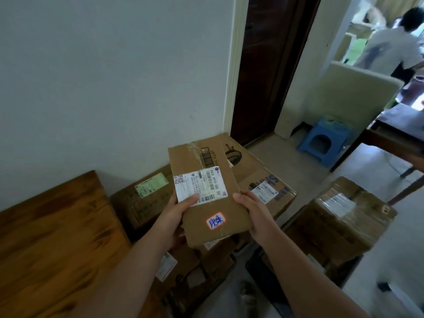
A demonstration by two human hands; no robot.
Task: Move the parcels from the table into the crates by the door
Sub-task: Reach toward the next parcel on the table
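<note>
Both hands, left [176, 216] and right [254, 212], clasp the flat brown cardboard parcel with a white label [206, 193] by its long edges above floor cartons; it looks light, stiff, easily carried.

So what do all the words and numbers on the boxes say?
"863 H10-00": on the white label of the held parcel.
"JSTY 11": printed on that parcel, cut off.
Unreadable: blue handwriting on the red-edged sticker.
Too blurred: the green label on the left box.
Partly hidden, unreadable: big blue letters on the box behind.
</note>
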